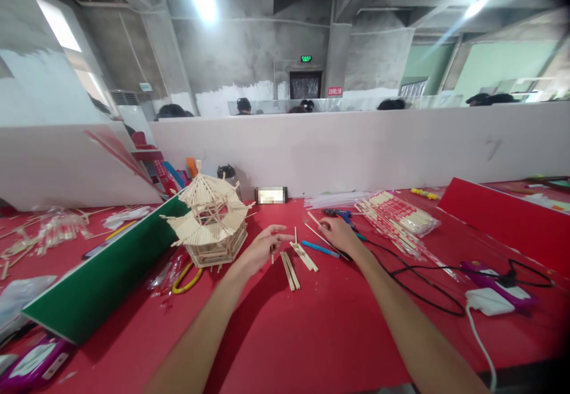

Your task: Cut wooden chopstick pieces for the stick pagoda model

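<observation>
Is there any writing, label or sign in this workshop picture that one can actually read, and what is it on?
Nothing reads clearly.
Green lit sign over the far doorway: characters too small to read.
Red plaque beside that doorway: white characters, too blurred.
Chopstick wrappers on the red table: red print, too small.
Small sign on the left pillar: unreadable.
Purple packet at the near left: label blurred.

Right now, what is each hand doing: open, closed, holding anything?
Left hand: open, fingers spread, holding nothing, beside the loose sticks.
Right hand: closed on a thin wooden stick.
</observation>
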Available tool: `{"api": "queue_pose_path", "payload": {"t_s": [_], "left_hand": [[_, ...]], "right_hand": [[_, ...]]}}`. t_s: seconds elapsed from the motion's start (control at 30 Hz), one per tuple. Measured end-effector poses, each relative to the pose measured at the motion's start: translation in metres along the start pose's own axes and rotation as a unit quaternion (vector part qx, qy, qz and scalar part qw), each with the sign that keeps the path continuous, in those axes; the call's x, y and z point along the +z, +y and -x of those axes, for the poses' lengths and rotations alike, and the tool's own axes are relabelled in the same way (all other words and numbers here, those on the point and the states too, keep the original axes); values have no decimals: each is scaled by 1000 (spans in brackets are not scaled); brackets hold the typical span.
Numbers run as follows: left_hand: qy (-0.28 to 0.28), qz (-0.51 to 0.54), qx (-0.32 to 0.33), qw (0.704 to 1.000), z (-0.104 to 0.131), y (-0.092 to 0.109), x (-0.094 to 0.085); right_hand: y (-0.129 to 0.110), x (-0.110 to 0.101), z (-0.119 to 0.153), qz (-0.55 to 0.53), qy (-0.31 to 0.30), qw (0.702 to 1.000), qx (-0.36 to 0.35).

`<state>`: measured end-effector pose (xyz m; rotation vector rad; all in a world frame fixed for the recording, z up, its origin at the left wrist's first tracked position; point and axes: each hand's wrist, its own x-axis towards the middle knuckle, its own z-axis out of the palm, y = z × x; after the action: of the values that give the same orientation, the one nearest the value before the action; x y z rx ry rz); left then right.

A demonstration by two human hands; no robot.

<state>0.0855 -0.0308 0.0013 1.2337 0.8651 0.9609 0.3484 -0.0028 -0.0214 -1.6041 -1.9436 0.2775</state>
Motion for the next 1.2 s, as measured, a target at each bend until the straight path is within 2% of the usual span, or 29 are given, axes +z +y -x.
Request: {"api": "queue_pose_path", "payload": {"t_s": [0.1, 0.2, 0.33, 0.53, 0.6, 0.8, 0.9, 1.0, 1.07, 1.13, 1.2], "left_hand": [[-17, 2, -8, 1000, 2, -1, 0], [-9, -18, -1, 1000, 1, -6, 0], [21, -59, 4, 998, -4, -11, -5], [7, -65, 2, 998, -7, -16, -14], [5, -41, 5, 999, -7, -17, -13], [49, -21, 6, 999, -8, -15, -7], [76, -36, 38, 996, -10, -12, -8], [118, -22, 37, 992, -11, -8, -9], [129, 8, 17, 991, -10, -5, -8], [120, 29, 13, 992, -9, -4, -6], [93, 29, 24, 995, -8, -4, -4]], "right_hand": [[0, 11, 3, 96, -38, 995, 4], [-9, 17, 4, 148, -23, 989, -11], [-29, 18, 6, 137, -6, 987, -79], [-54, 34, 17, 132, -82, 972, -174], [-55, 38, 17, 142, -81, 972, -169], [-46, 38, 9, 137, -60, 983, -103], [-39, 35, 5, 61, -18, 994, -87], [-38, 31, 4, -123, 28, 990, -58], [-41, 32, 5, -284, 12, 958, -22], [-46, 36, 7, -430, -31, 902, 22], [-52, 43, 10, -529, -65, 844, 62]]}}
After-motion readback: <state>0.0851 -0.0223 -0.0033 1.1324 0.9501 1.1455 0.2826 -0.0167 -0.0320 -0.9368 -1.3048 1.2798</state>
